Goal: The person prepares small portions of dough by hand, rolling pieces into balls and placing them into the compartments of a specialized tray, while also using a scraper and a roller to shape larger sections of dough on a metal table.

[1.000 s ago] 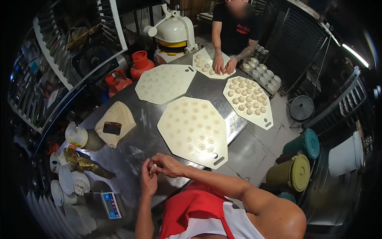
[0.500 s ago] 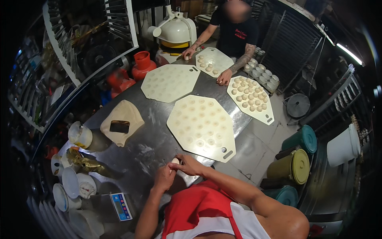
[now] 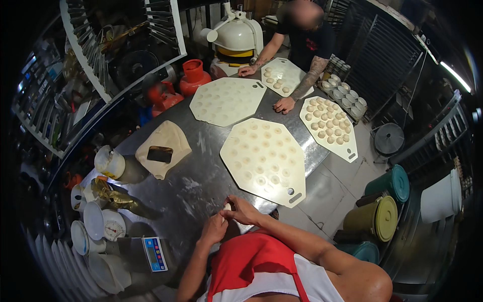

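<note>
Close to my body at the table's near edge, my left hand (image 3: 215, 229) and my right hand (image 3: 241, 210) meet around a small piece of pale dough (image 3: 227, 207). Fingers of both hands curl about it, hiding most of it. Just beyond my right hand lies a cream octagonal board (image 3: 241, 138) with rows of round hollows and a handle slot. Another such board (image 3: 226, 103) lies farther left. On the right, a third board (image 3: 352, 151) carries several round dough balls (image 3: 329, 121).
Across the metal table (image 3: 186, 201), a co-worker (image 3: 304, 48) leans over another board (image 3: 283, 65) holding several dough balls. To the left are a cloth-like tan sheet (image 3: 168, 133) with a phone (image 3: 160, 154), tubs (image 3: 109, 162) and a digital scale (image 3: 154, 254). Lidded bins (image 3: 385, 219) stand right.
My view has shifted, so the table's contents appear farther right. Both my hands still hold the dough, with the fingers slightly rearranged. The co-worker's hands now rest lower on the tabletop.
</note>
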Available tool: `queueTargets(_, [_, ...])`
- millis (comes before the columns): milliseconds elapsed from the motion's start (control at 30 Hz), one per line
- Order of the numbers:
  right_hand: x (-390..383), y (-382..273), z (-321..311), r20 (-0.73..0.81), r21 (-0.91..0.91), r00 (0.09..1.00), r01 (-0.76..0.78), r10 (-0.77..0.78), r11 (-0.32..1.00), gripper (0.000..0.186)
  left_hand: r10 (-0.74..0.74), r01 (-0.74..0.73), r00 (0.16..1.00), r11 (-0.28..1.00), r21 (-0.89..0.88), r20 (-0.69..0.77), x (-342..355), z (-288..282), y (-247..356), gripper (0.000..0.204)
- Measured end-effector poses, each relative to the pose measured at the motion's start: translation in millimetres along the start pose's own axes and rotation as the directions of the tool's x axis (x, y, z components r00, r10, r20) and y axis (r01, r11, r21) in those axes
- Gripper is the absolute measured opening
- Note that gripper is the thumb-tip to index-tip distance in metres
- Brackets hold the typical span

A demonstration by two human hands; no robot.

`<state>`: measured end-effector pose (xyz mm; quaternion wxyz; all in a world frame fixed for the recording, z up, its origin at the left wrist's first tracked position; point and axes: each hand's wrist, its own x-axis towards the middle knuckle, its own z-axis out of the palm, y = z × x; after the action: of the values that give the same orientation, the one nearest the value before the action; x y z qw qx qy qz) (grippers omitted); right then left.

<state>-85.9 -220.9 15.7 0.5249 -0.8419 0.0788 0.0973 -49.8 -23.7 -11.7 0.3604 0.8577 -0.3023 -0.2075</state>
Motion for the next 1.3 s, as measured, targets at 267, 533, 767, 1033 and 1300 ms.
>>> queueTargets(267, [2.9, -17.0, -6.7, 0.103, -0.108, 0.994, 0.050, -0.039, 0.993, 0.069, -0.182, 0.180, 0.981, 0.983, 0.041, 0.072, -4.8, -6.3, 17.8, 0.024])
queueTargets(533, [22.8, 8.2, -11.1, -0.004, 0.244, 0.978, 0.201, -0.206, 0.949, 0.054, -0.148, 0.182, 0.981, 0.920, -0.347, 0.122, 8.7, -22.9, 29.1, 0.028])
queueTargets(767, [20.7, -9.5, -25.2, -0.101, 0.037, 0.994, 0.053, -0.049, 0.998, 0.042, 0.023, -0.023, 0.998, 1.000, 0.013, -0.059, 40.3, -10.6, 42.3, 0.028])
queueTargets(1033, [29.5, -64.7, -16.6, 0.217, 0.013, 0.859, 0.472, -0.463, 0.881, 0.022, 0.046, -0.046, 0.999, 0.989, 0.144, 0.003, 108.6, 28.2, -25.8, 0.024])
queueTargets(1300, [227.5, 102.5, -191.5, -0.296, -0.191, 0.908, 0.248, -0.297, 0.950, 0.023, -0.332, 0.317, 0.938, 0.938, -0.141, -0.104, 147.8, 34.1, 6.0, 0.022])
